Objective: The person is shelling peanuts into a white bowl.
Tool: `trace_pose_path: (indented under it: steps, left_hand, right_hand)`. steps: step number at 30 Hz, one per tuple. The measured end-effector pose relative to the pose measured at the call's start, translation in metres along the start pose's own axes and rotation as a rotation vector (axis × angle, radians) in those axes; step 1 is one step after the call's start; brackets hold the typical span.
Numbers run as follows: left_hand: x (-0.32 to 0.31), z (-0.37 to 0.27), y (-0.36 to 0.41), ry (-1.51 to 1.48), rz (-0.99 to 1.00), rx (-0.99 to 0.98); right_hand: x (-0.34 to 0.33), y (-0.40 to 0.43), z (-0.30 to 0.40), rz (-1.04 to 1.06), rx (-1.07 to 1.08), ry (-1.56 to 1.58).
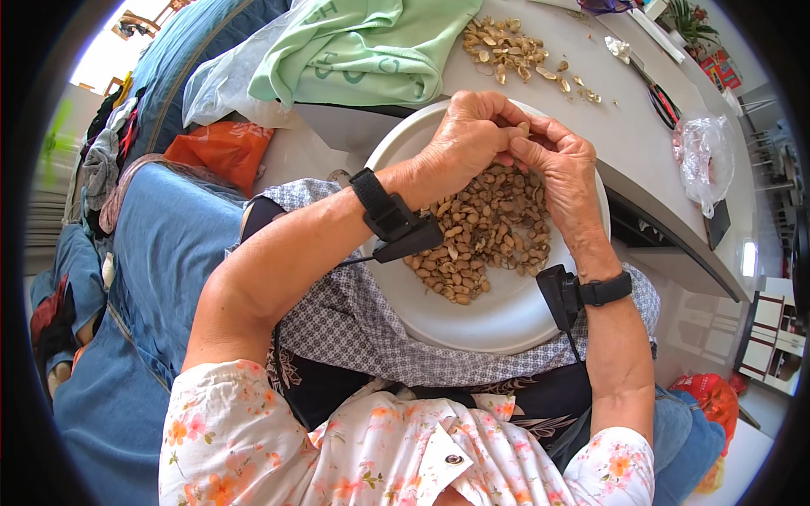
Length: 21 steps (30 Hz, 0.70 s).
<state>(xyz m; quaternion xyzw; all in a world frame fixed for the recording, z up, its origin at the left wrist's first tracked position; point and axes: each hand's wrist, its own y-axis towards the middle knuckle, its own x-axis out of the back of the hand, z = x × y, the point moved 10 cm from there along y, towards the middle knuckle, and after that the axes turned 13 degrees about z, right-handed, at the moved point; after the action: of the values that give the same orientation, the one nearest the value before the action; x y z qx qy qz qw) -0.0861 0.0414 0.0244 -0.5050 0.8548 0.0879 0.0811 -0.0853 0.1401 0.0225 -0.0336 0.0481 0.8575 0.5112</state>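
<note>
A wide, shallow white basin (506, 316) rests on my lap over a patterned cloth, with a heap of unshelled peanuts (462, 253) in it. Above the basin's far side, my left hand (478, 136) and my right hand (560, 155) meet at the fingertips. Between them they pinch a small peanut (524, 128), mostly covered by the fingers. A scattered pile of empty peanut shells (506, 50) lies on the light tabletop beyond the basin. Both wrists wear black straps with small devices.
A green cloth (361, 57) lies at the table's near left edge, beside an orange plastic bag (221, 152). Scissors (661, 98) and a clear plastic bag (705, 161) are at the right of the tabletop (639, 139). A blue-covered sofa (164, 240) is at my left.
</note>
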Motion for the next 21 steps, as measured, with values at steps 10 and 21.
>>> trace_pose_path:
  steps: [10, 21]
  left_hand:
    - [0.000, -0.003, -0.001, 0.015, -0.013, -0.032]
    - [0.005, -0.009, -0.001, 0.048, -0.070, -0.042]
  right_hand:
    - [0.001, 0.001, 0.003, -0.003, 0.047, 0.012]
    - [-0.002, 0.004, 0.009, 0.028, 0.069, 0.013]
